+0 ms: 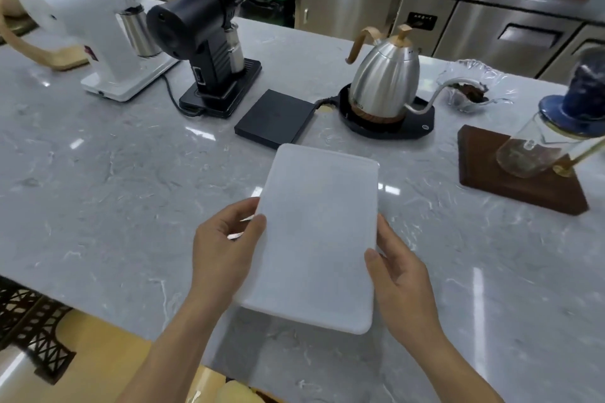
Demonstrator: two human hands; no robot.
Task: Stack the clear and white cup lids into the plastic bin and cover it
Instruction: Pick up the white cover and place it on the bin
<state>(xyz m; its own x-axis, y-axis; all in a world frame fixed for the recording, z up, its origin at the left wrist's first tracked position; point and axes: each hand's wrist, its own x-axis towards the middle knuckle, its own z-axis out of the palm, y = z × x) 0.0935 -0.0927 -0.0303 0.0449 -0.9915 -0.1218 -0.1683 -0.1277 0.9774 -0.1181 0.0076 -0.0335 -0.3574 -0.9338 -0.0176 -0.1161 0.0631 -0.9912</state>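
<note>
Counter (98, 173): grey marble; kettle (386, 82) far.
Lid (320, 232): frosted, above the near counter.
Left hand (226, 249): grasps lid's left edge.
Right hand (399, 275): grasps its right edge.

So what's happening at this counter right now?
A person is holding a frosted white plastic lid by its two long edges, left hand on one side, right hand on the other, above a grey marble counter. Behind it sit a black scale and a steel kettle. No bin shows.
</note>
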